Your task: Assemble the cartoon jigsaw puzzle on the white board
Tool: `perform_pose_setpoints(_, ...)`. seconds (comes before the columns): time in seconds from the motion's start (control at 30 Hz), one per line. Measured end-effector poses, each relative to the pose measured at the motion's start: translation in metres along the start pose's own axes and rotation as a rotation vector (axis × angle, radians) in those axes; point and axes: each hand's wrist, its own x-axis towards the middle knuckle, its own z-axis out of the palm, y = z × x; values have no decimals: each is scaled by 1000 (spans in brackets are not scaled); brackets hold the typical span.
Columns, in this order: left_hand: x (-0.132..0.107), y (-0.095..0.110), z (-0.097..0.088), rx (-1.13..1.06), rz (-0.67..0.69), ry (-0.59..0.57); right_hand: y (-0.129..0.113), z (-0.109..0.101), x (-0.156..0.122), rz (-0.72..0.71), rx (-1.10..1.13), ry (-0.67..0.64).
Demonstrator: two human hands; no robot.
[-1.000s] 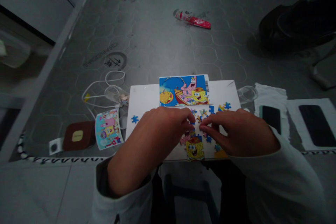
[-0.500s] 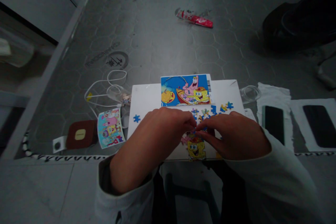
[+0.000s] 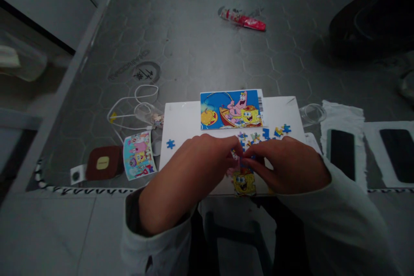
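My left hand (image 3: 208,153) and my right hand (image 3: 286,164) meet above the white board, their fingertips almost touching. Both are closed in a pinch on small jigsaw puzzle pieces, which the fingers mostly cover. Just below the fingertips is a joined puzzle section (image 3: 245,183) with a yellow cartoon face; its upper part is partly hidden. Behind the hands lie several loose puzzle pieces (image 3: 265,133) in blue, yellow and white. One blue puzzle piece (image 3: 170,143) rests alone at the board's left side. The picture card (image 3: 231,110) lies flat at the far edge.
The white board (image 3: 183,116) stands over a grey patterned mat (image 3: 187,60). To its left are a cartoon card (image 3: 139,155), a white cable (image 3: 118,108) and a brown case (image 3: 104,163). Two phones (image 3: 343,153) lie right. A red wrapper (image 3: 247,21) is farther off.
The view has shifted slightly, so the scene sits a little further right. Both hands keep their pinch in nearly the same place, with small finger movements.
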Motion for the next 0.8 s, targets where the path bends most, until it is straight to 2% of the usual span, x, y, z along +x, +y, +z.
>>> perform_pose_setpoints(0.13,-3,-1,3,28,-47,-104,-3,8,-1,-2,-76,-33)
perform_pose_setpoints(0.33,-5,-7,8,31,-25,-70,-17,16,3,-5,-156,-48)
perform_pose_setpoints(0.57,-6,-8,9,39,-38,-96,-25,15,4,5,-207,-99)
perform_pose_setpoints(0.8,-4,-3,7,67,-47,-109,-25,17,9,48,-220,-227)
